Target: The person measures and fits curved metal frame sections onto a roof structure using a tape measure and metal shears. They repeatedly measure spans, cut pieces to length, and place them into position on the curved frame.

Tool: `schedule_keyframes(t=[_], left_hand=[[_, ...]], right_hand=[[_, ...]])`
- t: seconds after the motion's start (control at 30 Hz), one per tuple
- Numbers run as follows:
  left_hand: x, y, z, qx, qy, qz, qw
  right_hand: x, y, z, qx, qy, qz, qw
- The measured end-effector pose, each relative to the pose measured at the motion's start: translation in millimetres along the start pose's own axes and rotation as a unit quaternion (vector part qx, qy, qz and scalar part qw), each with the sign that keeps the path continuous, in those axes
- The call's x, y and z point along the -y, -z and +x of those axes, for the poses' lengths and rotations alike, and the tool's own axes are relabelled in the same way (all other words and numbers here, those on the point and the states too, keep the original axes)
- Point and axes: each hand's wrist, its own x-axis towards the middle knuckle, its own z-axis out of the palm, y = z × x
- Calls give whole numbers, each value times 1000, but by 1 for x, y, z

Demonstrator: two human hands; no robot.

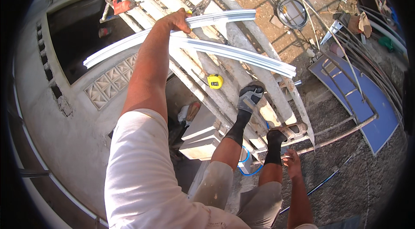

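My left hand point(176, 21) reaches to the far end of my outstretched arm, its fingers curled down at a shiny metal channel point(233, 16). Yellow grips point(189, 12) show beside those fingers, and dark metal lies just past them; they look like a yellow-handled hand tool, mostly hidden. A second metal channel point(242, 54) slants to the right below the first. Nearer me lies a yellow tape measure point(214, 81) on the white planks. Low at the right, by my sandalled foot, my right hand point(292, 164) hangs with loosely bent fingers and nothing visible in it.
I stand on a raised platform of spaced white planks point(276, 88), with gaps and ground below. A red drill point(122, 4) rests at its far left. A decorative block wall point(112, 80) is at the left. Down right are a blue panel point(367, 108), metal frame point(341, 77) and round basin point(292, 12).
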Motion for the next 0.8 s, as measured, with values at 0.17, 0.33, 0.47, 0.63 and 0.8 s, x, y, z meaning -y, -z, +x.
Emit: schedule_keyframes(t=[0.17,0.33,0.47,0.63,0.8], left_hand=[[-1,-2,-3,-61,40,82,994],[-5,3,-22,-125,101,114,980],[-33,7,-62,-139,64,51,987],[-118,-6,-139,-70,-27,-6,997],[-211,-32,-227,-29,-81,40,995]], right_hand=[[-8,1,-1,-5,15,-14,1000],[-10,-5,-4,-12,35,-8,999],[19,-21,-12,-76,142,-128,979],[154,-62,-42,-241,371,-283,851],[255,-57,-63,-347,401,12,848]])
